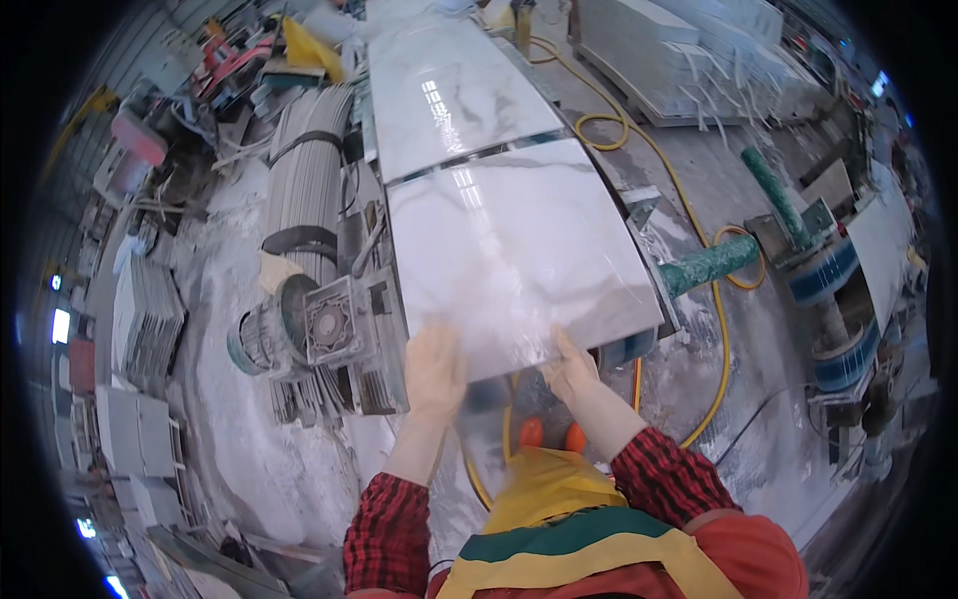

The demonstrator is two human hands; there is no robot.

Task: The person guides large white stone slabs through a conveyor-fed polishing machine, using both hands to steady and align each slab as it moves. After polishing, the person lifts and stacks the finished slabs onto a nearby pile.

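A glossy white, grey-veined marble-look slab point(529, 240) lies in front of me on a conveyor stand. My left hand point(436, 374) is at its near left corner, closed on the edge, though the fingertips are slightly blurred. At the near edge farther right, my right hand point(576, 369) grips the same slab with its thumb on top; the fingers underneath are hidden. Beyond a narrow dark gap, a second slab point(454, 95) of similar look lies in line with the first.
A motor with a gearbox point(329, 324) sits left of the conveyor, near a bundle of grey strips point(304, 165). A green roller point(711, 265) sticks out at right. The yellow hose point(720, 349) winds across the dusty floor. Stacked pale slabs point(649, 50) stand far right.
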